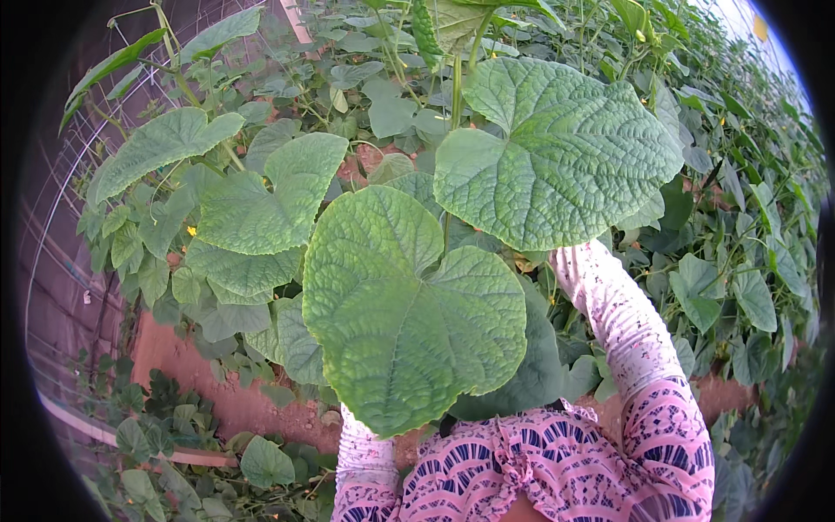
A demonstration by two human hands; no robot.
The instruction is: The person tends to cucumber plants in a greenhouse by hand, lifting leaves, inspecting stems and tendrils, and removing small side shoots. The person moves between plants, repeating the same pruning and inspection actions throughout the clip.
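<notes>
Both of my hands are out of view behind foliage. My right sleeve [623, 320], white with small specks, reaches forward and disappears under a broad, crinkled cucumber leaf [554, 153]. Lower down, the left sleeve [365, 463] runs up behind another large cucumber leaf [411, 307], which fills the middle of the view close to me. An upright green stem [456, 98] rises behind these leaves. Further cucumber leaves [271, 196] overlap on the left. What either hand touches or holds is hidden.
Dense cucumber vines [737, 215] stand along the right, with small yellow flowers [191, 231] among the left leaves. Reddish soil [228, 391] shows between the rows. At far left is a sheet wall [65, 293] with a curved cord or rod before it.
</notes>
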